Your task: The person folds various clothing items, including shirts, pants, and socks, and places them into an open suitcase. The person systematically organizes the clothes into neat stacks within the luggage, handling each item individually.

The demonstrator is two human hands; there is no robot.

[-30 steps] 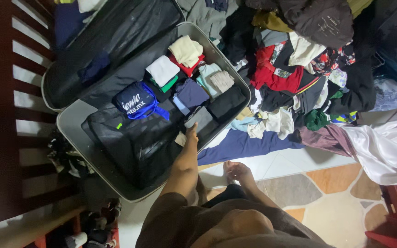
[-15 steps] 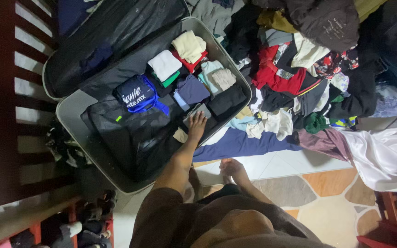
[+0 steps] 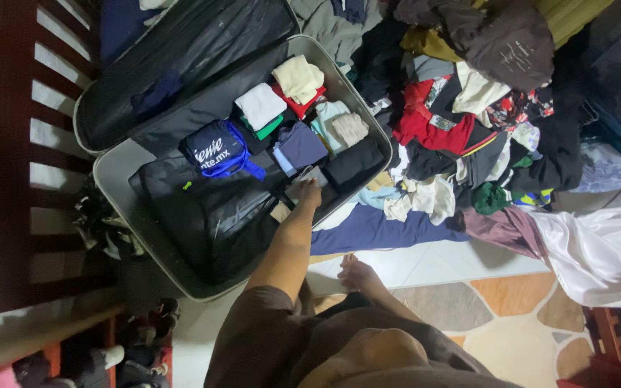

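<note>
My left hand (image 3: 309,192) reaches into an open grey suitcase (image 3: 113,176) on the floor. Its fingers curl over the near edge of a grey folded garment (image 3: 312,174), which sits between a navy folded piece (image 3: 300,146) and a black folded piece (image 3: 353,162). Rolled and folded clothes in white (image 3: 260,105), cream (image 3: 296,77), red and pale teal fill the far part of the case. A blue bag with white lettering (image 3: 213,149) lies on a large black cover (image 3: 203,215). My right hand is out of sight.
A big heap of loose clothes (image 3: 468,108) lies right of the case, with a navy garment (image 3: 375,226) and white satin fabric (image 3: 605,248) on the tiled floor. My bare foot (image 3: 353,273) is near the case. A dark wooden slatted frame (image 3: 8,144) stands at the left.
My left hand slid forward from the case's near edge onto the grey folded garment and stays on it. The view shifted slightly.
</note>
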